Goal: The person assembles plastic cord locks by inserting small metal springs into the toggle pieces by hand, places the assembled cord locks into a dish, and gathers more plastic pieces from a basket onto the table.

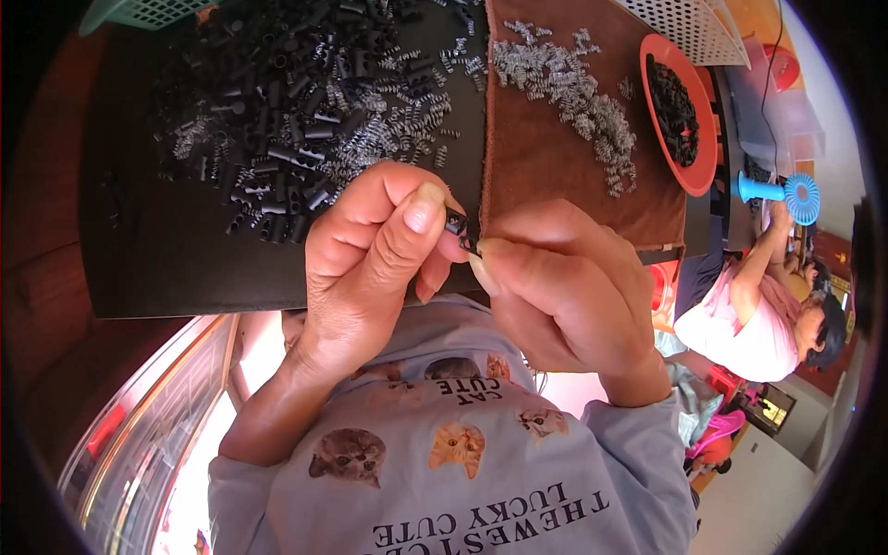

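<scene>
My left hand [375, 250] pinches a small black plastic part [454, 222] between thumb and fingers, one end of it facing right. Close beside that end, my right hand [569, 277] grips a tiny dark piece [470, 245] between thumb and forefinger. The two pieces almost meet; whether they touch I cannot tell. Both hands are held up over the near edge of the dark table [185, 287]. Beyond my left hand lies a heap of black tubular plastic parts [296, 157], with small metal springs [393, 129] mixed in along its right side.
A brown cloth [546, 157] covers the table's right part, with more springs [578, 92] on it. An orange-red bowl [705, 139] holds small black pieces. White [694, 28] and green [129, 14] baskets stand at the far edge. At right sits a person in pink [749, 319] near a blue fan [801, 199].
</scene>
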The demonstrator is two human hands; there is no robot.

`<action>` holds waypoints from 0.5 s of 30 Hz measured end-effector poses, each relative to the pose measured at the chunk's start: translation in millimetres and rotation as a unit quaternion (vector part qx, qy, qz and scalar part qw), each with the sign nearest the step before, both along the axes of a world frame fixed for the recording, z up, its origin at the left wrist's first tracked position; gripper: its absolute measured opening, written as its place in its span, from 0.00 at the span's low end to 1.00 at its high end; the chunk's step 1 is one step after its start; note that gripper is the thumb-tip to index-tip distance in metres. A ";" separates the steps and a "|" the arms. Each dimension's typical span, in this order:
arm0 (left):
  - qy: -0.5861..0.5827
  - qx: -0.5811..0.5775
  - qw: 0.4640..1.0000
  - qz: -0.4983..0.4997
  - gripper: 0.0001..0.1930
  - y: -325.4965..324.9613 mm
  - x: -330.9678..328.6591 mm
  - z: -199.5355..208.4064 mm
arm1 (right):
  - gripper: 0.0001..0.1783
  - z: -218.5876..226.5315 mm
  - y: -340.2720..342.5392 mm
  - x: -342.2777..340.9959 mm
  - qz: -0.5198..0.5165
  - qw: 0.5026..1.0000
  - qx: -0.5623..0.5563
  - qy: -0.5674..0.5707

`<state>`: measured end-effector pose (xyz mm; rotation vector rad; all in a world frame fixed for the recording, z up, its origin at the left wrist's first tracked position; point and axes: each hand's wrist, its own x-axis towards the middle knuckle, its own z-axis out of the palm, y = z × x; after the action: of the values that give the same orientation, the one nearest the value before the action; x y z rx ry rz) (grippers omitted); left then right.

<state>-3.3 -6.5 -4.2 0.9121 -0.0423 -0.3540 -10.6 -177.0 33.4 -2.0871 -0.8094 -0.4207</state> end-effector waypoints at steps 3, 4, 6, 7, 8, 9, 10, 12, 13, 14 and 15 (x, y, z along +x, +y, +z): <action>-0.003 -0.014 0.999 -0.029 0.12 3.1 0.1 -1.9 | 0.16 0.9 -3.1 -0.6 0.012 1.000 0.012 0.025; -0.003 -0.015 0.999 -0.029 0.12 3.6 0.0 -2.2 | 0.16 -0.6 -3.4 1.8 0.012 1.000 0.011 0.025; -0.019 -0.004 0.999 -0.038 0.12 4.5 -0.2 -2.6 | 0.15 -5.0 -3.9 9.1 0.050 0.997 0.025 -0.055; -0.020 -0.005 0.999 -0.038 0.12 5.1 0.0 -2.5 | 0.15 -4.5 -3.9 9.6 0.051 0.997 0.024 -0.056; -0.016 -0.005 0.999 -0.043 0.12 5.6 0.2 -2.1 | 0.15 -3.8 -3.9 10.1 0.052 0.997 0.018 -0.057; -0.012 -0.006 0.999 -0.047 0.12 6.0 0.5 -1.7 | 0.15 -3.3 -4.1 10.5 0.054 0.997 0.012 -0.058; -0.012 -0.006 0.999 -0.047 0.12 6.5 1.0 -1.1 | 0.15 -2.9 -4.2 10.6 0.054 0.997 0.012 -0.058; 0.004 -0.005 0.998 -0.067 0.12 6.9 1.9 0.1 | 0.16 -2.3 -4.7 10.1 0.048 0.997 0.009 -0.055; 0.005 -0.006 0.998 -0.066 0.12 6.6 2.0 0.3 | 0.16 -2.2 -4.9 9.5 0.048 0.997 0.009 -0.055; 0.003 -0.003 0.998 -0.067 0.12 6.2 2.0 0.5 | 0.16 -2.4 -4.7 8.7 0.039 0.998 0.005 -0.055; 0.001 -0.001 0.998 -0.069 0.12 6.0 2.1 0.6 | 0.16 -2.5 -4.3 7.9 0.029 0.998 0.000 -0.055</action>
<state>-1.2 -0.5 -3.6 0.9098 -0.1048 -0.4828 -2.7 -181.3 30.9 -2.0484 -0.9327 -0.5070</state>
